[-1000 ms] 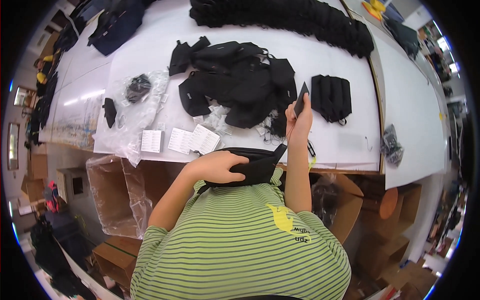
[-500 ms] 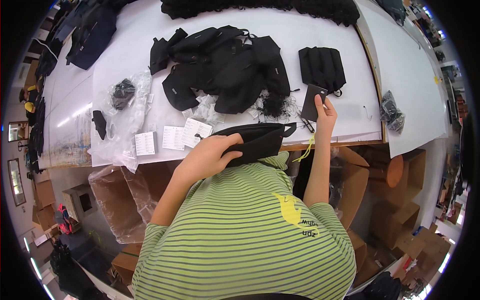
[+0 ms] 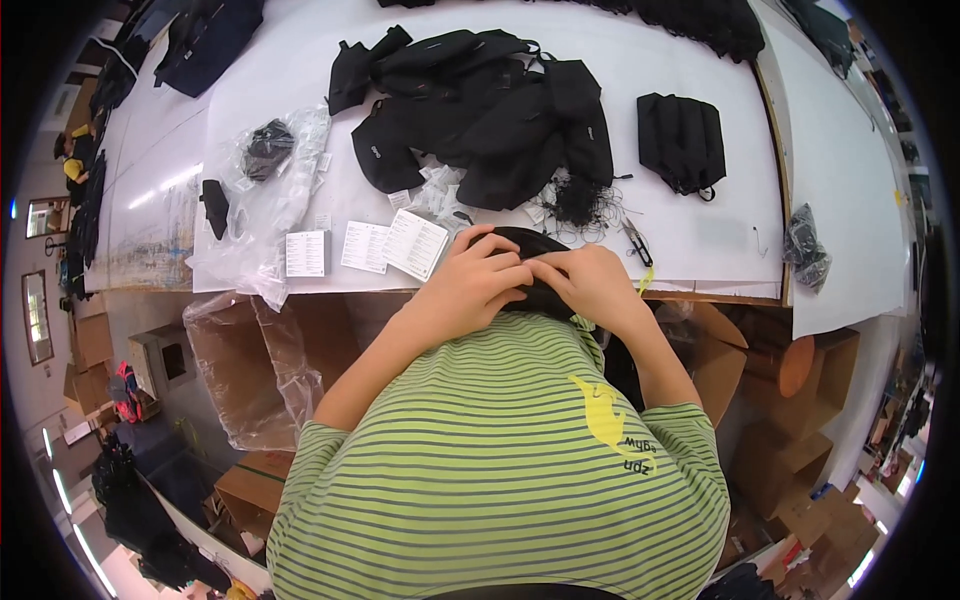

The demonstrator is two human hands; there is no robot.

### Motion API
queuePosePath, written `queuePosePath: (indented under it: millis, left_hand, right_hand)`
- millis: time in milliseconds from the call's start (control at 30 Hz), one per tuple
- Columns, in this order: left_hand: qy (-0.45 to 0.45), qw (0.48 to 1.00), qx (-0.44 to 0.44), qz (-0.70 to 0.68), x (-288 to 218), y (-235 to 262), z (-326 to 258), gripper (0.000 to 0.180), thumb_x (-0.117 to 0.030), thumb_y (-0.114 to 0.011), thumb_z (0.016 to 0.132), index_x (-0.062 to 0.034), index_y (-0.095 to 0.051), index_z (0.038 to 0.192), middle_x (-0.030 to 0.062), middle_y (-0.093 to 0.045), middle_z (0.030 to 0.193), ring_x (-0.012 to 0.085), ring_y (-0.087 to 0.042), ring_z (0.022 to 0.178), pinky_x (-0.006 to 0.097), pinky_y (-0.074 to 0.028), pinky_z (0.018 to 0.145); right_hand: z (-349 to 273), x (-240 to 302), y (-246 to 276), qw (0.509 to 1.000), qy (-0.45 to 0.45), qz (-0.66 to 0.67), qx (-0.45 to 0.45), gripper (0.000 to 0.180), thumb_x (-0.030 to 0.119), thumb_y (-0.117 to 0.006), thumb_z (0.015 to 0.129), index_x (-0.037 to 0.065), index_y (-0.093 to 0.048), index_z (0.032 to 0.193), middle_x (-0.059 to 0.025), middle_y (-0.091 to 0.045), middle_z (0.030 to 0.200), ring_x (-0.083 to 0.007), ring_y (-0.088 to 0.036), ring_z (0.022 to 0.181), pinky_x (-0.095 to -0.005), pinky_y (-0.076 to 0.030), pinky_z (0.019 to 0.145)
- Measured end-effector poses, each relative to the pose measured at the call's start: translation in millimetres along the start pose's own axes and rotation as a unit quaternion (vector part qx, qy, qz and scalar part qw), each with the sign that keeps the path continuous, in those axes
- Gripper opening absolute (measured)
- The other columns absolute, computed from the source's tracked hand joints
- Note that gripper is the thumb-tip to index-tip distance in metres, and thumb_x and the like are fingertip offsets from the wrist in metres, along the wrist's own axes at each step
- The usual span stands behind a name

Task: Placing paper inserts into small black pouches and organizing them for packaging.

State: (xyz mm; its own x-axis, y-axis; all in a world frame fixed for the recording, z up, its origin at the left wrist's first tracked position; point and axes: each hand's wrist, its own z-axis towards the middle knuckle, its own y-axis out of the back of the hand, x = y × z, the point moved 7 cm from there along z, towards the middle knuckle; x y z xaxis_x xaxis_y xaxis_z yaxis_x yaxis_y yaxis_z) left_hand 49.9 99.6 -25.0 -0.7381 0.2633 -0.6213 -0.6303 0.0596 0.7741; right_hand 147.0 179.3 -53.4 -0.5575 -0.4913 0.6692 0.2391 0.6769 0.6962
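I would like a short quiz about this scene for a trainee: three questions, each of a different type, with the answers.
1. What do the left hand and the right hand both touch? (a) cardboard box (b) black pouch (c) clear plastic
2. True or false: white cards lie to the left of both hands.
3. Complete: the person's shirt is ______ with dark stripes.

Key: 1. b; 2. true; 3. green

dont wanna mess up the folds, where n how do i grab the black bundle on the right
Probably grip the black bundle by its left and right sides, coming from the near side with your right hand: its folds run near to far, so squeezing across them should keep them together.
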Motion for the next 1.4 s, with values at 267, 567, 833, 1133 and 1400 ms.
queuePosePath:
  millis: [267,567,833,1133,1400]
  left_hand:
    - [0.203,0.894,-0.134,-0.376,121,-5,5,0.019,-0.020,-0.066,0.082,-0.0025,-0.061,0.088,0.0066,-0.065,0.098,0.0195,-0.059,0.095,0.030,-0.042,0.087]
    - [0.395,0.897,-0.109,0.166,253,-19,-79,0.017,-0.027,-0.068,0.076,-0.0145,-0.065,0.086,0.0034,-0.062,0.090,0.0233,-0.054,0.099,0.041,-0.033,0.087]
    - [0.258,0.905,-0.321,-0.109,142,53,-28,0.012,-0.018,-0.068,0.079,-0.0075,-0.064,0.083,0.0041,-0.065,0.079,0.0200,-0.059,0.083,0.036,-0.034,0.088]
    - [0.079,0.977,-0.187,0.068,45,49,-1,0.034,-0.025,-0.070,0.078,-0.0111,-0.062,0.108,0.0075,-0.047,0.129,0.0275,-0.037,0.123,0.040,-0.028,0.101]
    - [0.202,0.592,-0.231,-0.746,61,-29,-19,0.065,-0.015,-0.072,0.079,-0.0026,-0.036,0.131,0.0100,-0.048,0.125,0.0255,-0.047,0.118,0.037,-0.036,0.103]
  right_hand:
    - [-1,-15,0,1.000,0.016,0.018,0.011,0.037,0.038,-0.077,0.068,0.004,-0.065,0.078,-0.0050,-0.044,0.048,-0.0182,-0.041,0.043,-0.0313,-0.032,0.046]
    - [-9,-9,7,0.997,0.041,-0.048,-0.031,0.034,0.042,-0.073,0.071,0.008,-0.066,0.068,-0.0069,-0.057,0.053,-0.0257,-0.056,0.051,-0.0338,-0.043,0.052]
    - [-9,11,23,0.964,0.177,-0.118,-0.156,0.034,0.037,-0.072,0.072,0.007,-0.060,0.061,-0.0069,-0.052,0.050,-0.0261,-0.053,0.049,-0.0350,-0.040,0.049]
    - [-13,38,35,0.934,0.233,-0.174,-0.206,0.029,0.034,-0.072,0.071,0.009,-0.061,0.060,-0.0030,-0.053,0.050,-0.0208,-0.053,0.050,-0.0328,-0.040,0.049]
    - [-18,57,45,0.921,0.238,-0.017,-0.307,0.025,0.031,-0.076,0.070,0.008,-0.068,0.068,-0.0029,-0.055,0.052,-0.0187,-0.051,0.046,-0.0292,-0.038,0.047]
